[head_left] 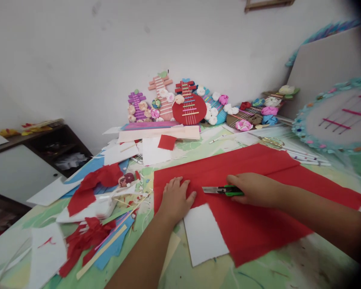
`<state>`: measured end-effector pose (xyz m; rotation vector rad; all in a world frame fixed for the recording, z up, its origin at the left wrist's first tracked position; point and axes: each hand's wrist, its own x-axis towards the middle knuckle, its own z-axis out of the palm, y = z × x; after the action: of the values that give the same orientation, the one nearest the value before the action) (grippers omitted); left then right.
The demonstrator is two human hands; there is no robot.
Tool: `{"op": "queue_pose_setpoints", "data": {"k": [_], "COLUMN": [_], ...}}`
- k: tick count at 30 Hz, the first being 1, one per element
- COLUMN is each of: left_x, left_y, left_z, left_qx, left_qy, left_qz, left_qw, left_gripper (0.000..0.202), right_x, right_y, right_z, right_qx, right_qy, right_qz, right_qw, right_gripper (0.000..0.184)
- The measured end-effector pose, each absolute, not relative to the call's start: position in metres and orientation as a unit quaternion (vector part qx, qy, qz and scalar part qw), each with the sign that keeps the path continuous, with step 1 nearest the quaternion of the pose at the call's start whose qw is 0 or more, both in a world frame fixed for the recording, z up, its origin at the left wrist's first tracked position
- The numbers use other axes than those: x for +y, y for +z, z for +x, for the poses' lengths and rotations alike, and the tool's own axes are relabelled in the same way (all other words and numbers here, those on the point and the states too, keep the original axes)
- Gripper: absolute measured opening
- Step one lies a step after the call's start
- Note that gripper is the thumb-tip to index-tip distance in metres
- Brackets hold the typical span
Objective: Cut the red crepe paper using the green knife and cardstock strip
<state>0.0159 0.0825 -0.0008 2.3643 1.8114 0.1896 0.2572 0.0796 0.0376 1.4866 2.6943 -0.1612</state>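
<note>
A large sheet of red crepe-like paper [252, 226] lies spread across the table, creased along its length. My left hand [176, 198] rests flat on its left part, fingers spread. In my right hand [254, 190] is a utility knife [221, 190] with a green and black handle. Its blade is out and points left, over the red paper toward my left hand; I cannot tell whether it touches the paper. A white card [205, 235] lies at the red paper's near edge, just below my left hand.
Red scraps [92, 186], coloured strips [108, 245] and white pieces [48, 253] litter the left side. Paper-craft lutes [189, 106] with paper flowers lean on the back wall. Scissors [270, 141] and white sticks [308, 156] lie at the back right, near a round decorated piece [313, 120].
</note>
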Motion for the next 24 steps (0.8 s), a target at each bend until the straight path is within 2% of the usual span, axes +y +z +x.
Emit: {"op": "queue_pose_setpoints", "data": {"k": [8, 16, 24], "left_x": [0.081, 0.085, 0.093], "left_y": [0.0, -0.004, 0.006], "left_z": [0.021, 0.02, 0.014], "left_qx": [0.535, 0.53, 0.616], "left_qy": [0.077, 0.091, 0.148], "left_qz": [0.838, 0.835, 0.764], "left_qw": [0.069, 0.119, 0.121], "left_gripper": [0.035, 0.04, 0.045], "right_x": [0.066, 0.064, 0.067], "right_y": [0.037, 0.037, 0.032], "right_z": [0.262, 0.253, 0.253], "right_qx": [0.869, 0.869, 0.872], "right_qy": [-0.092, -0.058, -0.041], "right_qz": [0.486, 0.492, 0.487], "right_qw": [0.032, 0.007, -0.022], "right_gripper": [0.019, 0.019, 0.024]}}
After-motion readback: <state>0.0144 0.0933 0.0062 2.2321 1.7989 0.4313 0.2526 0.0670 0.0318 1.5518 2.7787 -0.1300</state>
